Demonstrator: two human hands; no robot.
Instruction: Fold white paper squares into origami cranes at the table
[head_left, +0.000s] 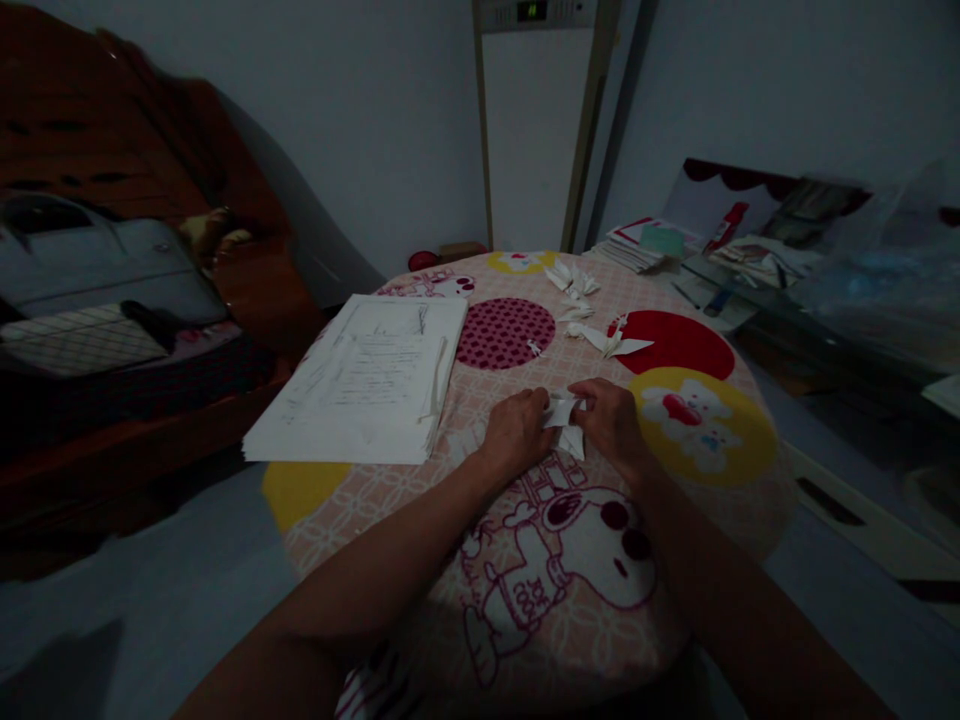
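Observation:
Between my two hands is a small piece of folded white paper (559, 411), low over the patterned tablecloth. My left hand (517, 430) pinches its left side, and my right hand (609, 418) grips the right side with thumb and fingers. Just below the hands, a pointed white paper flap (571, 442) shows; whether it belongs to the same piece I cannot tell. Beyond the hands lie several folded paper birds, one with spread wings (615, 342) by the red circle and others in a cluster (574, 283) farther back.
A stack of written paper sheets (375, 380) lies on the left of the round table, with a narrow paper strip (436, 380) on top. A glass side table (787, 290) with papers and a red bottle (726, 226) stands right. A wooden bench (247, 290) with bags is left.

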